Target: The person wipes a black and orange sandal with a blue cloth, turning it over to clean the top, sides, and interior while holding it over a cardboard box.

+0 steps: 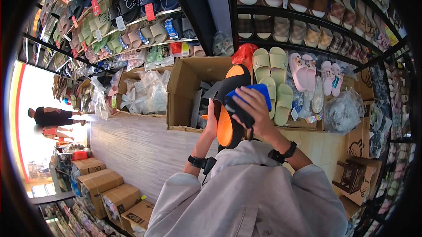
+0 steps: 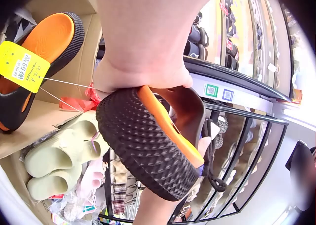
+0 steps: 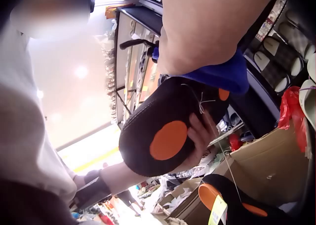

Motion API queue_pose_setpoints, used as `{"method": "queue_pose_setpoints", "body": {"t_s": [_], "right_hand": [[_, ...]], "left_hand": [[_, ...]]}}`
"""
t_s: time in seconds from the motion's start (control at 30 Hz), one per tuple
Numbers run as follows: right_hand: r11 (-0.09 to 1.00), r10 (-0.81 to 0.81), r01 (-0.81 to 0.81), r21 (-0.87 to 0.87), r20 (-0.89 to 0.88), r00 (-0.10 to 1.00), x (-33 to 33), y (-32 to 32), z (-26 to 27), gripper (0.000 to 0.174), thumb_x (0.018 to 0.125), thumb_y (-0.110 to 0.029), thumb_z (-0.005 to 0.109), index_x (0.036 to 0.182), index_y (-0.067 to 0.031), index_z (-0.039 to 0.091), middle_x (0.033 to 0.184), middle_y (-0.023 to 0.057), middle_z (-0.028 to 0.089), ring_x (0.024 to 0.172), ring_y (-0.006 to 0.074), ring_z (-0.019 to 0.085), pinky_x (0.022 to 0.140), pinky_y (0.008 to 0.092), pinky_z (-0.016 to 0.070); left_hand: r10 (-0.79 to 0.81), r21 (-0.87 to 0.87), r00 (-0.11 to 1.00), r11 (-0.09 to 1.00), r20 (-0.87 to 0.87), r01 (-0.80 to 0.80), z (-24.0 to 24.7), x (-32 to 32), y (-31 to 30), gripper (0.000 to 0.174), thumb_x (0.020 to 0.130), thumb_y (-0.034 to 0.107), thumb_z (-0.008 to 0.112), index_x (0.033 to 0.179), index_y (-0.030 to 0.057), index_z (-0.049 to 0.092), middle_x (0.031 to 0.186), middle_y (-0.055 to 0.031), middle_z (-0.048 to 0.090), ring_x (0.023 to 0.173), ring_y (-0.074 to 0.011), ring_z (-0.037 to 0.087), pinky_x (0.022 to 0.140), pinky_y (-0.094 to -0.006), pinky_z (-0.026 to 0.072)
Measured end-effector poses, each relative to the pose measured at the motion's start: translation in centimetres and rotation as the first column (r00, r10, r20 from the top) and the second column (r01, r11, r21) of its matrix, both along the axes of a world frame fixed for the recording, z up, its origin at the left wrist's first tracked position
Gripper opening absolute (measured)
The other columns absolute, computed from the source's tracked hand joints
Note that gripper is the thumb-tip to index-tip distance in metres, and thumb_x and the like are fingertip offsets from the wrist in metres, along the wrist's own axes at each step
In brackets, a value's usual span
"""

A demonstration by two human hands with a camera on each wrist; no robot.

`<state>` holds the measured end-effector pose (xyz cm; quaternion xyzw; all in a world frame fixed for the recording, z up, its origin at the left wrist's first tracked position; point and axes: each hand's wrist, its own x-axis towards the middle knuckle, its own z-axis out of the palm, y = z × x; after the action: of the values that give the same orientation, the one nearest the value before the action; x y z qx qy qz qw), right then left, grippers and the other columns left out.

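Grey shirt (image 1: 246, 188) nearest, filling the bottom of the head view. Ahead of it, held up off the floor: slipper (image 1: 225, 129). Black, thick, textured sidewall; orange footbed; broad dark strap. Underside black, with orange patches.

Left hand (image 1: 212, 120) grips the slipper by its side, fingers on the underside. Right hand (image 1: 257, 112) curled round a blue thing (image 1: 260, 93) with black parts and a dark loop, close against the slipper; what it is, unclear.

White string (image 2: 69, 81) runs from the held slipper to its mate (image 2: 52, 39), same black and orange, hanging at the box. Yellow tag (image 2: 24, 67) on the mate: large Chinese characters, smaller Latin letters, tilted, not surely legible.

Box (image 1: 182, 72), open-topped cardboard, just beyond; the slipper overlaps its right-hand edge in the head view. Grey items inside. Pale green slippers (image 1: 282, 101) near the right hand, pink pair (image 1: 301, 72) past them: tighter on that side. Pale floor (image 1: 132, 142) runs open to the left, toward the bright doorway.

Farther off: shelves of slippers, red tags (image 1: 149, 11), a blue label (image 1: 171, 29), too small to read. Rabbit logo on a carton (image 1: 356, 148). Two QR codes (image 2: 211, 90) on a shelf edge. Person (image 1: 52, 116) in black near the doorway.
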<state>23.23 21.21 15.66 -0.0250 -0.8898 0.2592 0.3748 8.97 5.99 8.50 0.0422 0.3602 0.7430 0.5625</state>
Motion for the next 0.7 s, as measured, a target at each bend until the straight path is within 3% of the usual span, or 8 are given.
{"method": "queue_pose_setpoints", "body": {"t_s": [0.17, 0.2, 0.3, 0.37, 0.4, 0.47, 0.6, 0.7], "right_hand": [[0.978, 0.193, -0.197, 0.074, 0.057, 0.980, 0.8, -1.1, -0.3, 0.055, 0.096, -0.028, 0.075, 0.148, -0.0105, 0.069, 0.155, 0.0119, 0.064, 0.148, 0.0321, 0.057, 0.123, 0.0525, 0.0420], [0.978, 0.200, -0.202, 0.047, 0.041, 0.979, 0.7, -0.5, -0.4, 0.055, 0.096, -0.028, 0.075, 0.148, -0.0110, 0.068, 0.156, 0.0118, 0.064, 0.148, 0.0316, 0.057, 0.123, 0.0522, 0.0418], [0.998, 0.054, -0.056, -0.039, -0.033, 0.998, -0.1, 1.3, -1.9, 0.059, 0.092, -0.028, 0.083, 0.147, -0.0116, 0.069, 0.156, 0.0126, 0.063, 0.146, 0.0332, 0.059, 0.122, 0.0521, 0.0416], [0.995, -0.054, 0.052, -0.083, -0.022, 0.998, -0.4, 1.4, -1.9, 0.060, 0.089, -0.026, 0.086, 0.146, -0.0111, 0.070, 0.155, 0.0123, 0.064, 0.144, 0.0348, 0.059, 0.121, 0.0534, 0.0414], [0.998, -0.044, 0.043, -0.055, -0.014, 0.999, -0.5, 1.2, -1.5, 0.059, 0.090, -0.026, 0.085, 0.145, -0.0111, 0.070, 0.155, 0.0122, 0.064, 0.144, 0.0350, 0.059, 0.121, 0.0535, 0.0412], [1.000, -0.028, 0.028, -0.009, 0.007, 1.000, 0.1, -0.2, -0.5, 0.058, 0.091, -0.027, 0.084, 0.145, -0.0111, 0.070, 0.155, 0.0119, 0.064, 0.144, 0.0354, 0.059, 0.121, 0.0539, 0.0409], [0.989, 0.142, -0.143, 0.036, 0.031, 0.989, 1.0, -0.9, -1.6, 0.059, 0.093, -0.032, 0.082, 0.147, -0.0115, 0.070, 0.155, 0.0111, 0.064, 0.147, 0.0329, 0.057, 0.122, 0.0531, 0.0402], [0.988, 0.151, -0.151, -0.043, 0.007, 0.988, 1.1, 0.9, -1.1, 0.060, 0.091, -0.028, 0.085, 0.146, -0.0107, 0.070, 0.155, 0.0119, 0.064, 0.147, 0.0311, 0.058, 0.122, 0.0514, 0.0414]], "left_hand": [[-0.019, -0.027, 0.978, 0.999, 0.207, 0.025, -2.2, 0.0, -0.8, 0.095, 0.103, 0.087, 0.034, 0.164, 0.0143, 0.048, 0.155, -0.0129, 0.061, 0.139, -0.0311, 0.063, 0.115, -0.0527, 0.0545], [-0.152, 0.238, 0.936, 0.968, 0.317, 0.077, -3.8, -0.6, -1.0, 0.096, 0.103, 0.087, 0.034, 0.164, 0.0142, 0.047, 0.155, -0.0130, 0.061, 0.138, -0.0309, 0.064, 0.115, -0.0528, 0.0547], [-0.114, 0.211, 0.965, 0.975, 0.237, 0.063, -2.8, -0.3, -0.8, 0.094, 0.103, 0.087, 0.036, 0.160, 0.0128, 0.050, 0.148, -0.0112, 0.066, 0.128, -0.0295, 0.069, 0.106, -0.0500, 0.0589], [0.109, -0.141, 0.992, 0.985, 0.068, -0.099, 1.6, 1.2, 0.6, 0.090, 0.103, 0.087, 0.038, 0.151, 0.0140, 0.059, 0.136, -0.0067, 0.073, 0.112, -0.0275, 0.076, 0.092, -0.0465, 0.0650], [0.111, -0.107, 0.993, 0.988, 0.024, -0.108, 2.2, 1.5, 0.8, 0.088, 0.103, 0.086, 0.039, 0.151, 0.0150, 0.060, 0.137, -0.0061, 0.073, 0.117, -0.0265, 0.074, 0.092, -0.0461, 0.0650], [-0.185, 0.263, 0.977, 0.953, 0.105, 0.152, -3.6, -1.1, -0.5, 0.087, 0.103, 0.085, 0.041, 0.152, 0.0162, 0.059, 0.140, -0.0059, 0.071, 0.121, -0.0257, 0.073, 0.095, -0.0457, 0.0643], [0.094, -0.206, 0.994, 0.975, 0.061, -0.079, 0.6, 1.2, 0.2, 0.086, 0.103, 0.084, 0.042, 0.155, 0.0168, 0.057, 0.141, -0.0050, 0.070, 0.115, -0.0237, 0.075, 0.090, -0.0431, 0.0662], [-0.078, 0.002, 0.997, 0.997, -0.002, 0.078, 0.7, 0.3, -0.7, 0.082, 0.108, 0.077, 0.040, 0.158, 0.0127, 0.054, 0.146, -0.0068, 0.068, 0.128, -0.0244, 0.069, 0.106, -0.0451, 0.0595]]}}
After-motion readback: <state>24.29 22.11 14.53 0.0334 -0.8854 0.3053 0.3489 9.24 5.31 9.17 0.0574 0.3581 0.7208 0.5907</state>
